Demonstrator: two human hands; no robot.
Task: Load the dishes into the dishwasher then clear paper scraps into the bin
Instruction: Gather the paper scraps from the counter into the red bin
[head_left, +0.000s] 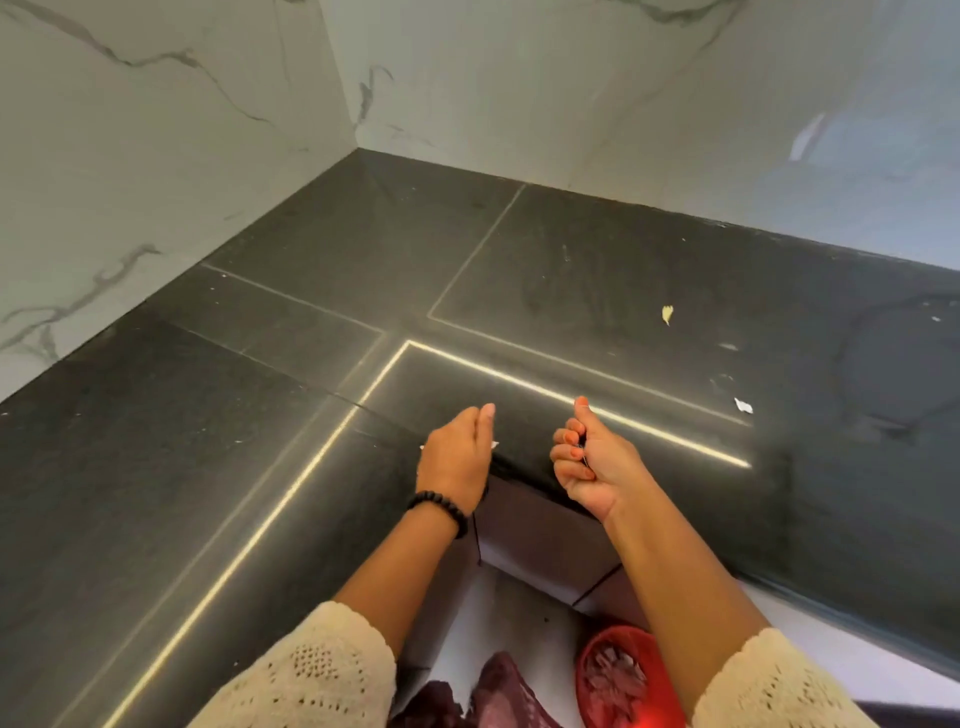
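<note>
dark stone counter (156, 467), torn white paper scrap (743, 405), curled right hand (587, 462).

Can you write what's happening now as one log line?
left hand: sweeping paper scrap | right hand: fist, contents unclear | countertop: two scraps left

Two paper scraps (667, 314) (743, 405) lie on the worktop (571, 270), right of both hands; a basket (618, 675) sits on the floor below its front edge.
</note>
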